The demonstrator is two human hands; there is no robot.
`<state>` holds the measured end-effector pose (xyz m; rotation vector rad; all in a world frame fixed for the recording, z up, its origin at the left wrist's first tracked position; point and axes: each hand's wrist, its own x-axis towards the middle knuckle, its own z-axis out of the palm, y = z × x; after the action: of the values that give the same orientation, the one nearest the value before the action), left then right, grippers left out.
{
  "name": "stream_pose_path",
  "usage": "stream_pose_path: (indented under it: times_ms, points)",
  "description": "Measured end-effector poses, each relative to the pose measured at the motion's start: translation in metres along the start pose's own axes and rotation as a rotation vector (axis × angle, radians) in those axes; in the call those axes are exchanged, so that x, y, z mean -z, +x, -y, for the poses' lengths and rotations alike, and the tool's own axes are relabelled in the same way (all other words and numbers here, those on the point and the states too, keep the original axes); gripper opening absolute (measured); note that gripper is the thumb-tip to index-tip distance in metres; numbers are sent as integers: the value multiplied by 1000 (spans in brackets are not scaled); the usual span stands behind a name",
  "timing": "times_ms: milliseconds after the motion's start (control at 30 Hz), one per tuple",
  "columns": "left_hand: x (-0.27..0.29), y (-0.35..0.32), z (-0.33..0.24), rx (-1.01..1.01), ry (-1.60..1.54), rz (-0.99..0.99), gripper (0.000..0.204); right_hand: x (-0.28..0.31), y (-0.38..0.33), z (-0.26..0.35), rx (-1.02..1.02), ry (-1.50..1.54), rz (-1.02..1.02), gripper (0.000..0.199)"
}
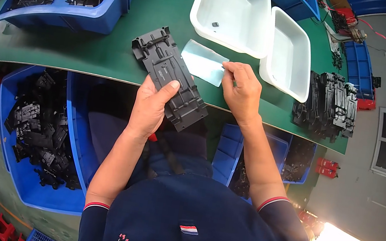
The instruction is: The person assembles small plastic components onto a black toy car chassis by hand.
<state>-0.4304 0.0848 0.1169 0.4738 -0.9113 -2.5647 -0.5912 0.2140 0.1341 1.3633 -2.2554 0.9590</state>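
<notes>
A long black moulded plastic part (168, 68) with ribs and clips is tilted over the table's front edge, its upper end to the left. My left hand (152, 104) grips its near side, thumb on top and fingers behind. My right hand (242, 90) is pinched closed at the right edge of a shiny pale sheet (203, 62) lying on the green table (127, 54). A tiny dark bit shows at the pinching fingertips, too small to name. The hand is apart from the black part.
Two white trays (197, 12) (304, 87) stand beyond my hands, the left one with a small black piece inside. A blue bin (67, 22) of small black parts is at far left. Black parts (329, 104) stand stacked at right. Below, a blue bin (76, 142) holds more black parts.
</notes>
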Motion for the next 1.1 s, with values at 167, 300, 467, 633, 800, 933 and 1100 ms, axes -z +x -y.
stream_pose_path:
  times_ms: [167,300,467,633,800,933,1100]
  points:
    - [0,0,0,-5,-1,-8,35,0,4,1,99,-51,18,29]
    - [3,1,1,-12,13,-4,35,2,6,5,123,-70,57,31]
    - [5,2,5,-33,9,-19,35,4,6,4,206,-140,119,34]
    - [4,2,4,-27,4,-3,34,6,4,3,51,3,33,28]
    - [-1,-1,1,-15,6,-21,32,20,9,11,-754,776,-74,20]
    - [-4,-11,-5,6,42,-23,34,36,15,24,-980,1017,-51,20]
    - [-7,-28,-15,76,116,12,39,41,13,35,-1072,1155,66,18]
